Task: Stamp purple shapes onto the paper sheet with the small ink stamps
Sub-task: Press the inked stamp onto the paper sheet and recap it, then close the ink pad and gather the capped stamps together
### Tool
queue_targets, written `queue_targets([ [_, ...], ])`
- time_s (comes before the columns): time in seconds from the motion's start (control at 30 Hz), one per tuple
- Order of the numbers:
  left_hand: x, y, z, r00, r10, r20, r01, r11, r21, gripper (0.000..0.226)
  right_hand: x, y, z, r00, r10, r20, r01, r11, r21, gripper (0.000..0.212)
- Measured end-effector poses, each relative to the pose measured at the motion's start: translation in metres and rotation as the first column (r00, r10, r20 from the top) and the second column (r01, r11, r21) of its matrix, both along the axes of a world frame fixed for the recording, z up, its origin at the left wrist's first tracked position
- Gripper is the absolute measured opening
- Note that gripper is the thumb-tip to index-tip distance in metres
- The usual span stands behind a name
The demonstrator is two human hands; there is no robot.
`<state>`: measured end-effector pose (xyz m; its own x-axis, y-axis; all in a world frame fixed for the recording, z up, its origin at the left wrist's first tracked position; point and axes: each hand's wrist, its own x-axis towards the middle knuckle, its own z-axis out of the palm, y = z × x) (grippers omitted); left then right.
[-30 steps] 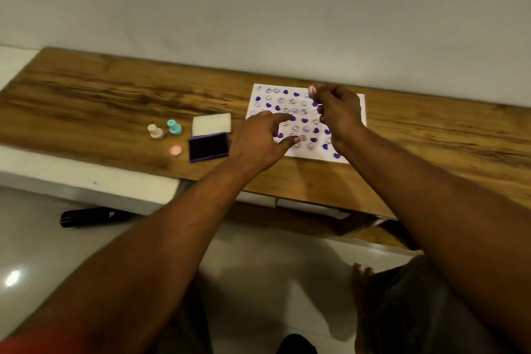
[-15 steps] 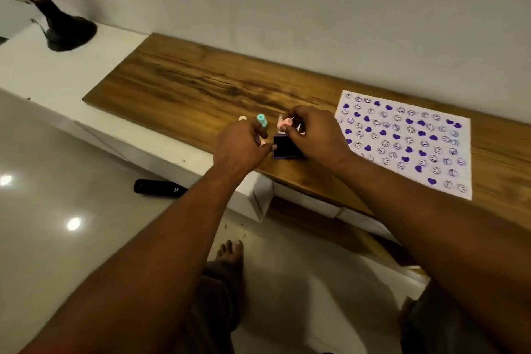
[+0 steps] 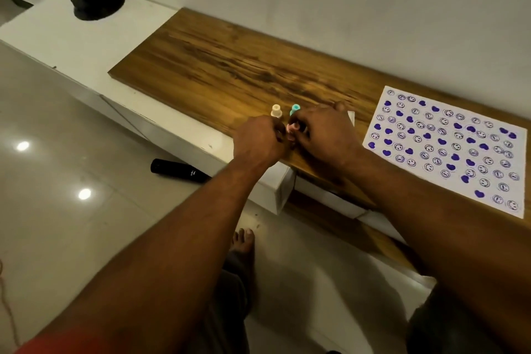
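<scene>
Now the left hand (image 3: 258, 141) and right hand (image 3: 324, 135) both pinch 1 pink stamp (image 3: 292, 127) with curled fingers at the table (image 3: 230, 66) front edge, well apart from the paper sheet (image 3: 448, 146). If it slips, it may fall off.

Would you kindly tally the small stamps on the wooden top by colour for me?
cream stamp: 1
teal stamp: 1
pink stamp: 1
Total: 3
</scene>
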<state>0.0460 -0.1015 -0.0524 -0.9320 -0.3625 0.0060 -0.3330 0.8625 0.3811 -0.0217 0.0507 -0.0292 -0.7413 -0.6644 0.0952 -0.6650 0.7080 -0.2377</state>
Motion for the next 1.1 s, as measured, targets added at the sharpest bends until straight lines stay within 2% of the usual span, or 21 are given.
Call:
queue_targets([
  [0.37, 0.0, 0.008, -0.008, 0.998, -0.028, -0.053, 0.028, 1.0, -0.015, 0.013, -0.003, -0.01, -0.008, 0.986, 0.104, -0.134, -0.058, 0.949, 0.311, 0.03],
  [0.53, -0.002, 0.016, -0.011, 0.995, -0.067, -0.07, 0.065, 0.998, -0.025, 0.02, -0.003, -0.017, -0.009, 0.99, 0.081, -0.116, -0.028, 0.916, 0.4, 0.043],
  [0.63, -0.002, 0.017, -0.011, 0.995, -0.075, -0.068, 0.073, 0.997, -0.037, 0.022, -0.002, -0.017, -0.009, 0.997, 0.04, -0.065, -0.013, 0.932, 0.362, 0.042],
  [0.7, -0.002, 0.016, -0.012, 0.995, -0.071, -0.077, 0.068, 0.997, -0.039, 0.023, -0.004, -0.01, -0.008, 1.0, 0.012, 0.0, -0.011, 0.971, 0.238, 0.032],
  [0.8, -0.001, 0.015, -0.014, 0.991, -0.076, -0.107, 0.075, 0.997, -0.018, 0.024, -0.01, 0.011, 0.003, 0.993, -0.02, 0.115, 0.022, 1.0, -0.012, 0.041],
  [0.9, -0.003, 0.014, -0.014, 0.99, -0.051, -0.133, 0.047, 0.998, -0.03, 0.031, -0.024, 0.033, 0.012, 0.989, -0.111, 0.098, 0.124, 0.982, -0.141, 0.04],
  [0.97, -0.004, 0.012, -0.016, 0.991, -0.04, -0.13, 0.036, 0.999, -0.031, 0.033, -0.037, 0.049, 0.012, 0.98, -0.175, 0.098, 0.188, 0.972, -0.142, 0.039],
  [1.1, 0.0, 0.008, -0.015, 0.991, -0.019, -0.136, 0.011, 0.998, -0.054, 0.037, -0.053, 0.07, 0.004, 0.957, -0.252, 0.141, 0.259, 0.965, -0.031, 0.042],
])
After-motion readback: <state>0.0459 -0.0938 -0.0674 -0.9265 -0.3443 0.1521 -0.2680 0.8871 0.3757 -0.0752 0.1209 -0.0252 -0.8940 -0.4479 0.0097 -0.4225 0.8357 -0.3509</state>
